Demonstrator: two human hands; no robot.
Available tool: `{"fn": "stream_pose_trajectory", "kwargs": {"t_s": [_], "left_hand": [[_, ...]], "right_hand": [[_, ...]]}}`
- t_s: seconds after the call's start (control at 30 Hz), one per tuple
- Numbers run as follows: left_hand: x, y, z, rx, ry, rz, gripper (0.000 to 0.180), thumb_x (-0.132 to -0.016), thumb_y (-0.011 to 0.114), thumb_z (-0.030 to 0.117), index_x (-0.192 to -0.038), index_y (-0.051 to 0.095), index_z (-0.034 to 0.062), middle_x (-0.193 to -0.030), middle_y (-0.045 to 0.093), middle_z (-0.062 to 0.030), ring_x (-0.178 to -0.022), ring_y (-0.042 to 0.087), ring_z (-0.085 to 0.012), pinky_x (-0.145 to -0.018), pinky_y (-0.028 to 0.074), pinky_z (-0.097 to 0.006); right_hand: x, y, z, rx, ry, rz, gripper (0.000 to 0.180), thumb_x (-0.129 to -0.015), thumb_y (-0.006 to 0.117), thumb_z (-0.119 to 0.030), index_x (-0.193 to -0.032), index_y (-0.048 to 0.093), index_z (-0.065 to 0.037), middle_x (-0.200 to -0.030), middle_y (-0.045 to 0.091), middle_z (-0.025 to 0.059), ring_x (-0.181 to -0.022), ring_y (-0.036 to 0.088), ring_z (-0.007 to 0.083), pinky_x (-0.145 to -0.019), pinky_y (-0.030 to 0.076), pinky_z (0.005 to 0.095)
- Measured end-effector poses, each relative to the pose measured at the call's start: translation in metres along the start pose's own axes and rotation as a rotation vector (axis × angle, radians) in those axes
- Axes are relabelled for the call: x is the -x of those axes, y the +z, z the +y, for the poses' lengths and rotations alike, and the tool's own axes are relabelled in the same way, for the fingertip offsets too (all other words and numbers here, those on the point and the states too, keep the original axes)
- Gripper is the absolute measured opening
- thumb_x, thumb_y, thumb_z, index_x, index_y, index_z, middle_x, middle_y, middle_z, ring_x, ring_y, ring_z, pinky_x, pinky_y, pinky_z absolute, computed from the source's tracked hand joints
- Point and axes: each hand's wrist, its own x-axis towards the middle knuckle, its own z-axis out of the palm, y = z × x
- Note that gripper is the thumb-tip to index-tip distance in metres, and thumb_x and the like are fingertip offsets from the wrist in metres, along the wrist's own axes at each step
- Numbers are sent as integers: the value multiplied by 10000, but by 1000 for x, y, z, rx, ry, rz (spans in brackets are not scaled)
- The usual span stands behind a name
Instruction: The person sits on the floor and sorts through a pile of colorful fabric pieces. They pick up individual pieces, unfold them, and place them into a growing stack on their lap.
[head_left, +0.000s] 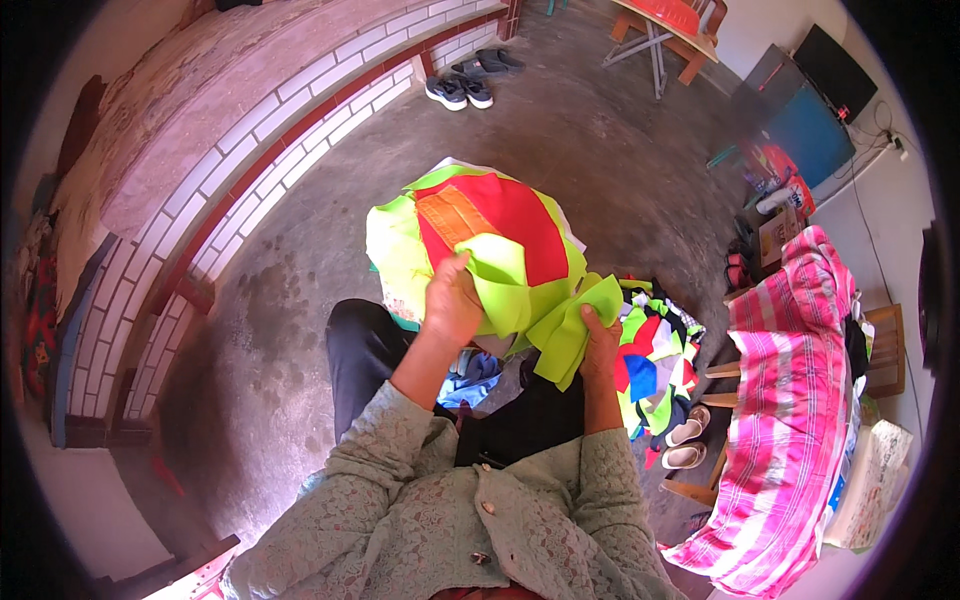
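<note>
In front of my knees is a heap of cloth pieces, with a red piece (520, 225), an orange piece (452, 212) and lime-yellow pieces (395, 245). My left hand (453, 303) grips a folded lime-yellow cloth piece (500, 285) at the near side of the heap. To its right, my right hand (600, 345) pinches another lime-yellow cloth piece (565, 330), which hangs down over my thigh. What the heap rests on is mostly hidden under the cloth.
On the floor at right lies a pile of multicoloured scraps (650, 350) beside beige shoes (686, 440). A pink plaid cloth (785, 420) covers furniture further right. Dark shoes (460, 92) stand far ahead, near a white-brick ledge (240, 150). A folding table (665, 30) is at the back.
</note>
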Motion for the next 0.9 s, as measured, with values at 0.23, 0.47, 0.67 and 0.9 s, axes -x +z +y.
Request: {"fn": "stream_pose_trajectory", "kwargs": {"t_s": [0.23,0.47,0.67,0.9], "left_hand": [[-3,-47,63,8,146,60,449,-842,564,228,-1243,473,50,-1208,556,-80,-1133,498,-266,-1010,350,-412],[6,-67,62,-535,270,140,439,-819,423,-142,-1228,499,-3,-1102,612,-110,-962,616,-206,-850,493,-311],[-9,-73,78,-720,364,131,493,-793,401,-161,-1257,467,-7,-1083,621,-99,-955,609,-168,-824,488,-284],[-48,-82,126,-955,393,135,480,-801,411,-145,-1259,459,-8,-1016,643,-83,-890,608,-142,-777,492,-265]], "right_hand": [[-2,-2,2,37,7,-7,277,-801,652,-53,-1072,598,-36,-951,642,33,-815,621,143,-708,504,274],[-4,1,1,15,29,-36,233,-815,638,-48,-1042,589,-30,-926,647,56,-790,644,178,-699,534,307],[-3,-2,2,69,9,-10,309,-813,646,-67,-1108,570,-13,-992,626,63,-838,621,176,-748,506,303],[-3,0,2,36,11,-23,290,-808,657,-76,-1082,580,-17,-973,631,61,-826,624,174,-733,510,304]]}}
